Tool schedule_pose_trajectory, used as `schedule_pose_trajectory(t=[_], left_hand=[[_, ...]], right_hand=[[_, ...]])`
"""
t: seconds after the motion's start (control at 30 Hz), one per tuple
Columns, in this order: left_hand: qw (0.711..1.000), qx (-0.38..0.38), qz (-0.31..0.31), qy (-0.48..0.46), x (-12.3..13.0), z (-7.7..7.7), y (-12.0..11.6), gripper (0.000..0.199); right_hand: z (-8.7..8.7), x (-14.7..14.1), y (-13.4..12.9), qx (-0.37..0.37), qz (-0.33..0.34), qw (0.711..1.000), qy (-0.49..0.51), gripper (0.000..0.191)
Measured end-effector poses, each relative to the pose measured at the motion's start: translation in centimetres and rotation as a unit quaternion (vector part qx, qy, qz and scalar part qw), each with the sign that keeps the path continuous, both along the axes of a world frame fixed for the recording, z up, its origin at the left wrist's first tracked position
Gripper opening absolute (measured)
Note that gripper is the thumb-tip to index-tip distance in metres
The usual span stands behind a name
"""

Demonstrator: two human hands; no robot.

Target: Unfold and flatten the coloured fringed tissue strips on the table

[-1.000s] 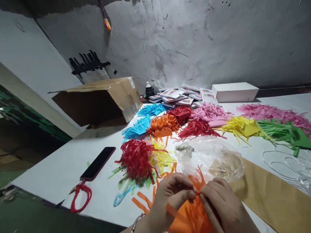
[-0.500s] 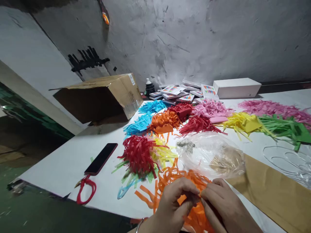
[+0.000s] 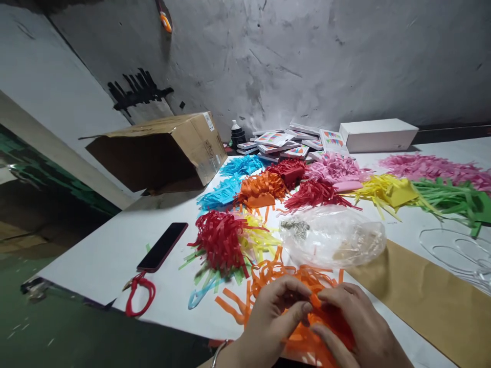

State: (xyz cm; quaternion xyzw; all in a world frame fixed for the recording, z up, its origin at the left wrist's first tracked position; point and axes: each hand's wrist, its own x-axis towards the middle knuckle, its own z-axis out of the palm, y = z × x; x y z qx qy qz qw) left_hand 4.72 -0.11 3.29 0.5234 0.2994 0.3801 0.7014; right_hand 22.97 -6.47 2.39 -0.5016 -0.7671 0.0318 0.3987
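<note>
Orange fringed strips lie at the table's near edge, under and between my hands. My left hand has its thumb and fingers bent close together at the strips; whatever lies between the tips is too small to make out. Across from it, my right hand reaches over the orange strips with its thumb parted from its fingers. A red fringed bundle rests on yellow and green strips to the left. Just beyond my hands sits a clear plastic bag with small items inside.
A phone with a red cord is on the left. Behind are an open cardboard box, flat printed packs and a white box. Coloured fringe bundles line the middle. Brown paper and wire loops lie right.
My right thumb and fingers have moved apart, and my fingertips have drawn away from each other over the orange strips. The view has shifted slightly.
</note>
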Motion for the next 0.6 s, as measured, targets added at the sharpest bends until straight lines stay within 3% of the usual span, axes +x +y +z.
schedule_pose_trajectory(t=[0.2, 0.47, 0.6], left_hand=[[0.994, -0.11, 0.007, -0.02, 0.6, -0.3, 0.0, 0.033], [0.996, -0.088, 0.0, -0.019, 0.6, -0.7, -0.1, 0.025], [0.997, -0.067, 0.003, -0.032, 0.3, -0.9, -0.1, 0.018]], right_hand=[[-0.8, 0.3, 0.1, 0.122, 0.043, 0.99, -0.061, 0.024], [-1.5, 0.5, 0.2, 0.127, 0.04, 0.99, -0.043, 0.019], [-0.9, 0.0, 0.3, 0.086, 0.041, 0.995, 0.015, 0.013]])
